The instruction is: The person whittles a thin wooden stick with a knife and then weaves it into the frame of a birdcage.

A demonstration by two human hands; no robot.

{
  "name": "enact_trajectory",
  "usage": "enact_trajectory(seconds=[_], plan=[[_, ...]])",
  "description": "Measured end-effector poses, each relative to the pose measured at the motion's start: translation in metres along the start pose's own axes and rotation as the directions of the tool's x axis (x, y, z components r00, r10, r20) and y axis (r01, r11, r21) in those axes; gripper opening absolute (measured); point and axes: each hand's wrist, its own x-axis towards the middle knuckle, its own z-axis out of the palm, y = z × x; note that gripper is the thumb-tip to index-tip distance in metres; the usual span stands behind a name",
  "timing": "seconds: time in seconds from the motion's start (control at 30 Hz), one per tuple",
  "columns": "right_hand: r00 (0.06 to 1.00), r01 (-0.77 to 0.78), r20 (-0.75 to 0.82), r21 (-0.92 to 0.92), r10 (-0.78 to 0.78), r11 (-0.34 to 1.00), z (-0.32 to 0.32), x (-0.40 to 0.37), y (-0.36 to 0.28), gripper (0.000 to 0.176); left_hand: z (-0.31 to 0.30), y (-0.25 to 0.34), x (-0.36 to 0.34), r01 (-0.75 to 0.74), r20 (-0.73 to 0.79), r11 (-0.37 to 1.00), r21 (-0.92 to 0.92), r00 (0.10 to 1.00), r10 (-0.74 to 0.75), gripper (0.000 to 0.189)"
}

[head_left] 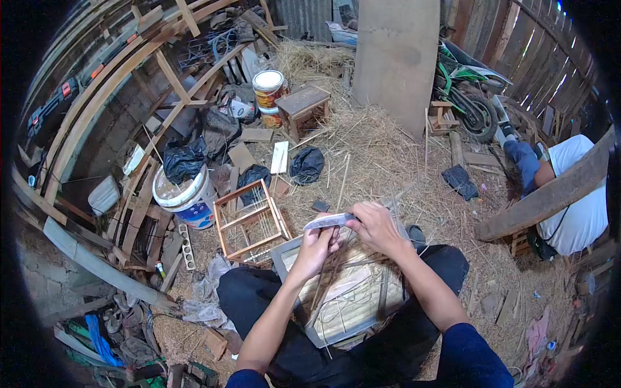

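Note:
My right hand is closed around the dark handle of what looks like a knife, its broad pale blade pointing left. Right under the blade is my left hand, fingers curled in; what they grip is hidden. Across my lap lies a grey-framed tray with a pale slatted surface. Several thin wooden strips and a dark bar rest on it, below my hands.
A small wooden frame with thin rods stands ahead on the left. Behind it are a white bucket, a stool and paint tins. Straw covers the ground. At right, another person sits behind a curved beam, near a motorbike.

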Motion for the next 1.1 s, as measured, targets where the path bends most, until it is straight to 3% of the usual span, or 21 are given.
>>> enact_trajectory(seconds=[0.07,0.27,0.57,1.1], plan=[[1.0,0.009,0.013,0.012,-0.009,1.0,0.005,0.002,-0.001,0.041,-0.005,0.0,-0.003,0.034,-0.026,0.998,0.056,0.999,-0.033,0.011],[0.999,0.031,0.027,0.032,-0.032,0.999,0.011,0.004,-0.005,0.042,-0.011,-0.002,-0.002,-0.038,-0.042,0.973,0.229,0.998,0.048,0.012],[1.0,0.009,0.02,-0.022,-0.008,1.0,0.001,-0.007,0.001,0.035,-0.001,-0.024,0.008,-0.25,-0.014,0.896,0.368,0.962,0.274,0.012],[0.999,-0.037,0.025,-0.092,0.039,0.995,-0.016,-0.019,0.007,0.031,0.014,-0.032,0.01,-0.201,-0.01,0.872,0.447,0.973,0.229,0.013]])
